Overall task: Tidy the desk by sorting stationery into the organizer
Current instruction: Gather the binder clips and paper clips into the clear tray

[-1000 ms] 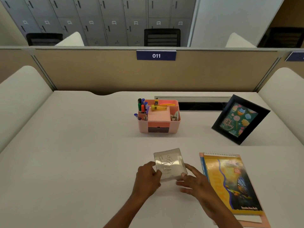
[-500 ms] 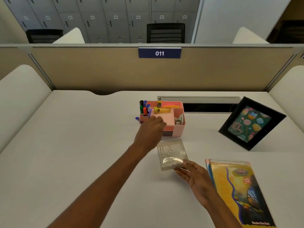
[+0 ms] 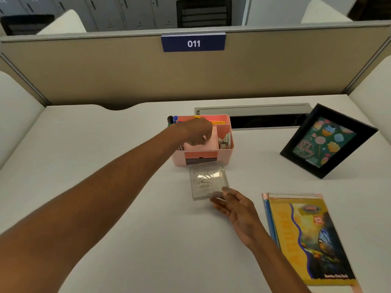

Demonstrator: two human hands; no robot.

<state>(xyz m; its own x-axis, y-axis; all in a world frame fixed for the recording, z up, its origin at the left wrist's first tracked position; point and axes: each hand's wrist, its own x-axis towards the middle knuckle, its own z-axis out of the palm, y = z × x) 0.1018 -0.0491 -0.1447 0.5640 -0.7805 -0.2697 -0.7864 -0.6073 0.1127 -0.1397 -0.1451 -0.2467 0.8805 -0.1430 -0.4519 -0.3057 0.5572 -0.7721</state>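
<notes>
Left hand (image 3: pixel 197 132) reaches from the lower left of the frame, its bare forearm crossing a broad stretch of white desk (image 3: pixel 95 166) with room on either side. It hangs over the pink organizer (image 3: pixel 224 158) at frame centre, fingers curled downward and their tips touching the pink block (image 3: pixel 211 141) in the middle compartment. Whether they pinch anything cannot be told. Marker caps (image 3: pixel 172 119) stand in the organizer's left rear compartment, partly hidden by the wrist. Yellow items (image 3: pixel 219 122) lie along its back, and metal clips (image 3: pixel 224 141) sit in its right compartment.

Just below the organizer, almost touching its front wall, lies a clear plastic box (image 3: pixel 218 176) with paper clips (image 3: pixel 203 179) inside. The person's right hand (image 3: pixel 234 206) rests at the box's lower right corner. Its fingers are straight and loosely spread against the near edge, and the thumb tip is on the corner.

To the right, with a strip of bare desk between, a spiral notebook (image 3: pixel 306 235) with a yellow cover lies flat and runs toward the lower right edge. Above it a black picture frame (image 3: pixel 330 140) leans back, beside a grey cable slot (image 3: pixel 264 119). A beige partition (image 3: pixel 127 70) closes the desk's far edge and carries a blue label (image 3: pixel 193 43) reading 011.
</notes>
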